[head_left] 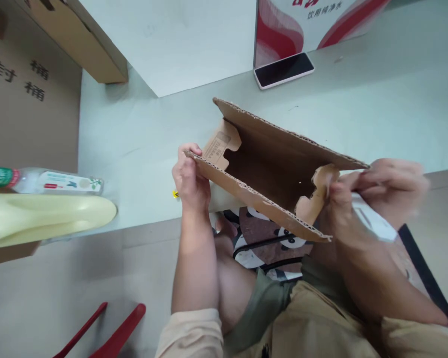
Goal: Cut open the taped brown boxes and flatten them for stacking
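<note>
An open cardboard box (261,199) is held tilted in front of me, its mouth facing me and its long flaps spread. Inside, it looks dark, with a small printed label on its left end flap. My left hand (189,171) is closed on the box's left corner, thumb over the edge. At the opposite end my right hand (353,199) is closed around the short flap, partly smeared by motion. A white flat object (373,219) shows against the right palm; its kind is unclear.
On the pale table (142,144) lie a phone (283,69), a plastic bottle (59,181) and a pale yellow curved object (48,216). A red-and-white carton (283,30), a white panel (179,44) and large cardboard (30,114) stand around. Red legs (123,328) show below.
</note>
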